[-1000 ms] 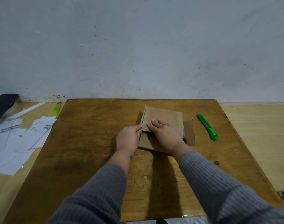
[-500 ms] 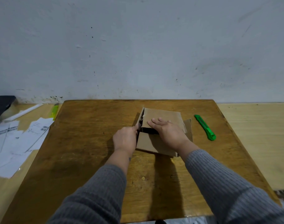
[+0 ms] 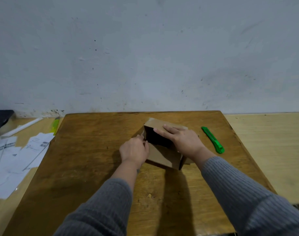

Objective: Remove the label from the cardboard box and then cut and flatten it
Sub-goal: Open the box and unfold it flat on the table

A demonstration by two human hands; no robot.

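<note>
A brown cardboard box (image 3: 162, 157) sits in the middle of the wooden table (image 3: 87, 159), opened up so that a dark hollow shows between its upper and lower panels. My right hand (image 3: 182, 142) lies flat on the upper panel, fingers spread and pointing left. My left hand (image 3: 134, 150) pinches the box's left edge beside the hollow. A green utility knife (image 3: 212, 139) lies on the table just right of the box, apart from both hands. No label is visible on the box.
White printed paper sheets (image 3: 17, 155) lie on the lower surface left of the table, with a yellow-green marker (image 3: 55, 125), a white stick and a dark object (image 3: 0, 120) behind them. A grey wall stands right behind the table. Light wood floor lies to the right.
The box was pressed nearly flat one second ago. It has since been pulled open, so a dark gap has grown between its panels. My right hand slid further onto the upper panel.
</note>
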